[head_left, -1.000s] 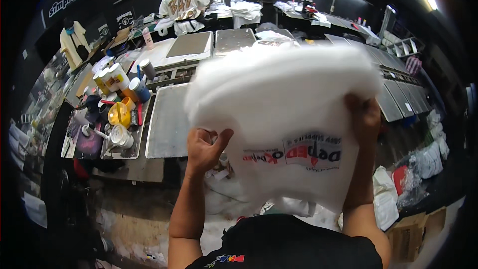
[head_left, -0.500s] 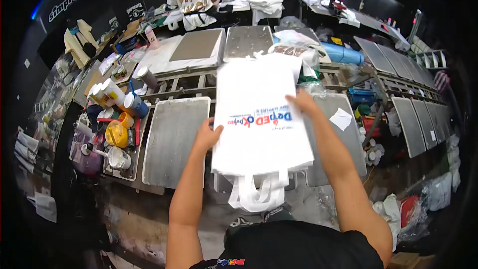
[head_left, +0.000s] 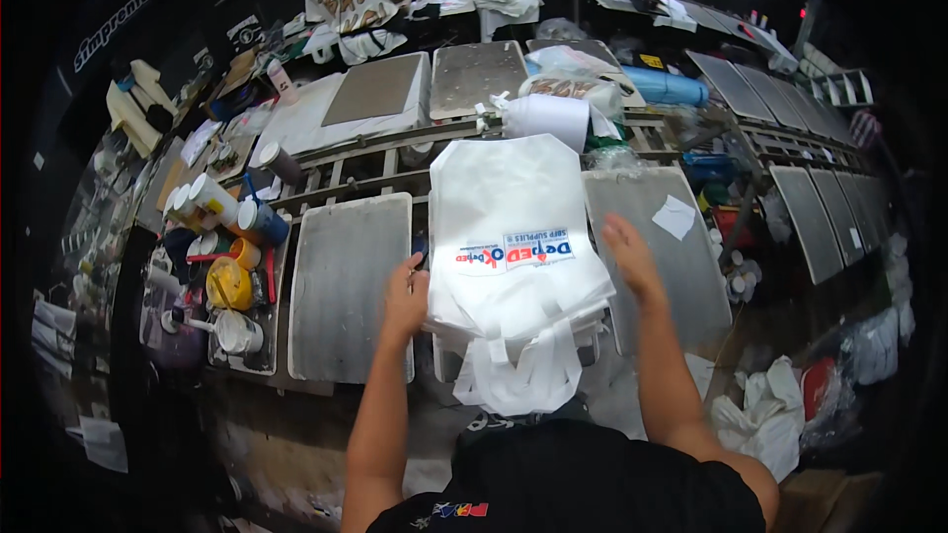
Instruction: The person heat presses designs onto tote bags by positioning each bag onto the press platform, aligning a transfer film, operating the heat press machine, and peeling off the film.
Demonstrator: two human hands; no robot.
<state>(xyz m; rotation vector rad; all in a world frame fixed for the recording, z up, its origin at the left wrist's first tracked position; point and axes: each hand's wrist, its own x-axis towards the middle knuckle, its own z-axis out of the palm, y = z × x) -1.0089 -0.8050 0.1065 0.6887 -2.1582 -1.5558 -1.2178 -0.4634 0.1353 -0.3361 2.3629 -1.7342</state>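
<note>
A stack of white fabric tote bags (head_left: 509,311) lies on a board in front of me, with red and blue print on the top bag. Their loop handles (head_left: 523,375) hang over the near edge. My left hand (head_left: 403,298) is at the left edge of the stack, its fingers partly extended; a small dark blue thing shows by its fingertips, too small to name. Off the right side, my right hand (head_left: 634,255) is open, slightly blurred, with nothing in it. Beyond the stack, more white bags (head_left: 546,121) lie curled over the frame.
Grey flat boards (head_left: 351,286) flank the stack on metal rails. At left, a tray holds jars, a yellow tub (head_left: 229,283) and a white tub (head_left: 237,333). A paper scrap (head_left: 674,217) lies on the right board. Another person (head_left: 357,0) stands at the far table.
The top bag has come down onto the stack and lies settled. My right hand has let go and moved right, away from it. The left hand has shifted slightly lower.
</note>
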